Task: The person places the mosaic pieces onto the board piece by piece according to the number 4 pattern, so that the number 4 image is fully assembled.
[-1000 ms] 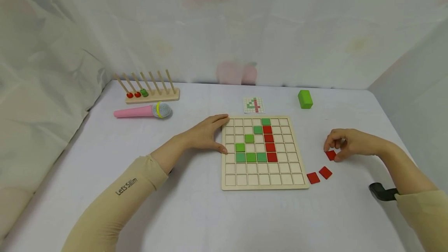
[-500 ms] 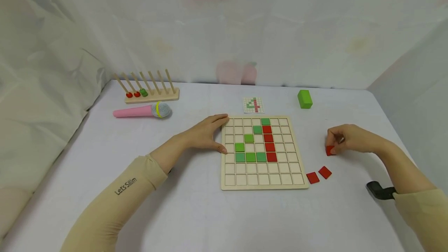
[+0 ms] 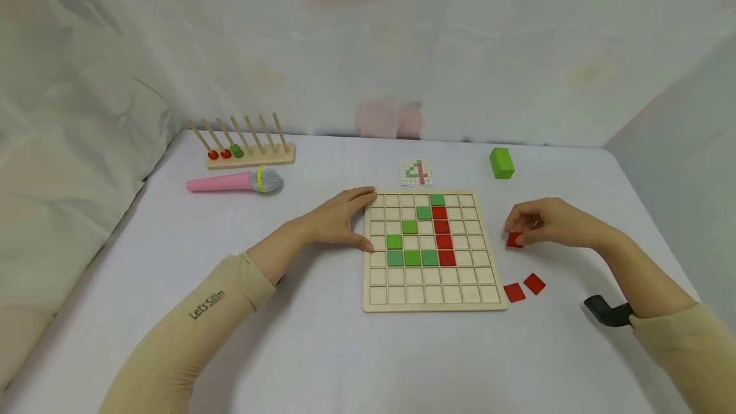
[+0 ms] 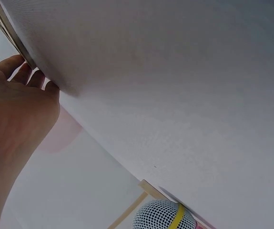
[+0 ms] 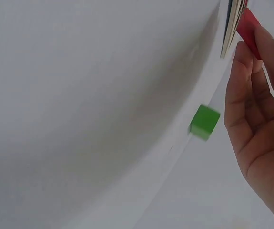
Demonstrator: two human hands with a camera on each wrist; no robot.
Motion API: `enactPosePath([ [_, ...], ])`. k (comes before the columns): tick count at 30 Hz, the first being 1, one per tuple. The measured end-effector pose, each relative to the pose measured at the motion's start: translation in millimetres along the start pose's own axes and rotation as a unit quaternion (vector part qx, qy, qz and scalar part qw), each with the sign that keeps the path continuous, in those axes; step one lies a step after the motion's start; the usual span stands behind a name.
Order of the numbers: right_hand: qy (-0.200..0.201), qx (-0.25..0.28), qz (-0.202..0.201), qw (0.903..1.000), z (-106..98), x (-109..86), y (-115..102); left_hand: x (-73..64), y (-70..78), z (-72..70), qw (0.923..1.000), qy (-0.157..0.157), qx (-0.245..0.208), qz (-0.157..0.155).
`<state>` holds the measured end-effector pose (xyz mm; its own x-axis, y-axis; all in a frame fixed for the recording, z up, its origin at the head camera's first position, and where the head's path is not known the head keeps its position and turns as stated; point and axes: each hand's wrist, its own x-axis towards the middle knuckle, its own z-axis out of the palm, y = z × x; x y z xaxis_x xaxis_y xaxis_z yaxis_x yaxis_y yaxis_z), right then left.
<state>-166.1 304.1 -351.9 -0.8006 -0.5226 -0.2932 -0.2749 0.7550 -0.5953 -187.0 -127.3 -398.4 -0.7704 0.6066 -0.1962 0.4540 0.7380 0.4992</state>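
Note:
A wooden grid board (image 3: 379,302) lies mid-table with several green and red tiles set in its cells. My left hand (image 3: 339,222) rests flat against the board's left edge, fingers straight; the left wrist view shows those fingers (image 4: 25,76) at the board edge. My right hand (image 3: 537,222) hovers just right of the board and pinches a red tile (image 3: 513,240), which the right wrist view shows at the fingertips as the red tile (image 5: 248,28). Two more red tiles (image 3: 523,287) lie on the table by the board's lower right corner.
A pattern card (image 3: 416,172) lies behind the board. A green block (image 3: 501,163) stands at the back right. A pink toy microphone (image 3: 232,182) and a peg rack with beads (image 3: 247,149) sit at the back left. White cloth walls the table.
My right hand lifted a red tile from the table at the right and carried it left toward the board. The left hand and board stayed put.

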Motion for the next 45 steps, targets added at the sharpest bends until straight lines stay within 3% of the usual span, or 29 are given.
enactPosePath([
  [20,-0.028,0.033,-0.065,0.9970,38,29.9,-52,1.2,1.0,1.5,0.9997,-0.004,0.017,-0.017],
  [31,-0.042,0.031,-0.097,0.9939,53,38.5,-65,-1.2,4.9,-0.8,0.9985,0.013,0.052,-0.013],
  [45,-0.076,0.047,-0.102,0.9908,64,42.1,-73,0.4,4.2,-0.8,0.9988,0.009,0.043,-0.021],
])
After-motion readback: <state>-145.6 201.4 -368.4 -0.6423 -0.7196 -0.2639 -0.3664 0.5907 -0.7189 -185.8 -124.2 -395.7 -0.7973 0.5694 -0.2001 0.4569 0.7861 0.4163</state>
